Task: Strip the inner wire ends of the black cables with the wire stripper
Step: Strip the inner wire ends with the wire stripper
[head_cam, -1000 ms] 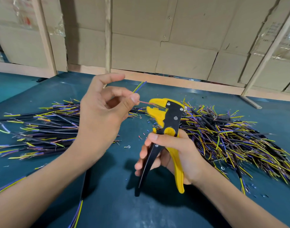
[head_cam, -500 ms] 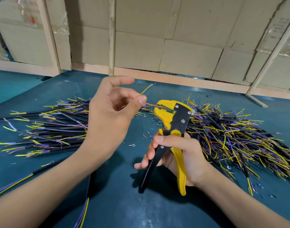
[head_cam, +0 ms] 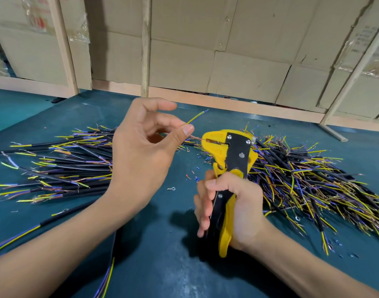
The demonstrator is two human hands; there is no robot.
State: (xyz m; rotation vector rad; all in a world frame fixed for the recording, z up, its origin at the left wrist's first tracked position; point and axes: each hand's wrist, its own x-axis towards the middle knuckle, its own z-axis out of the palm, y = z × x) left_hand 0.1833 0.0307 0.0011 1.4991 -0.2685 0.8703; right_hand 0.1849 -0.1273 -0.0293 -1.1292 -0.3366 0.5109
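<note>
The left hand (head_cam: 141,151) hides the cable it pinches and part of the left cable pile (head_cam: 61,166). Right hand (head_cam: 233,209) covers the wire stripper (head_cam: 231,160) handles' middle. Beside the stripper, scraps (head_cam: 194,176) too small to identify.

Left hand (head_cam: 141,155) raised mid-frame, back toward camera, thumb and curled fingers pinching thin wires, index finger extended above and bent forward. Left forearm runs in from lower left. Right hand (head_cam: 233,209) lower and right of it, fingers wrapped round the wire stripper (head_cam: 229,168) handles, squeezed close together, thumb behind. Right forearm enters from lower right.
</note>
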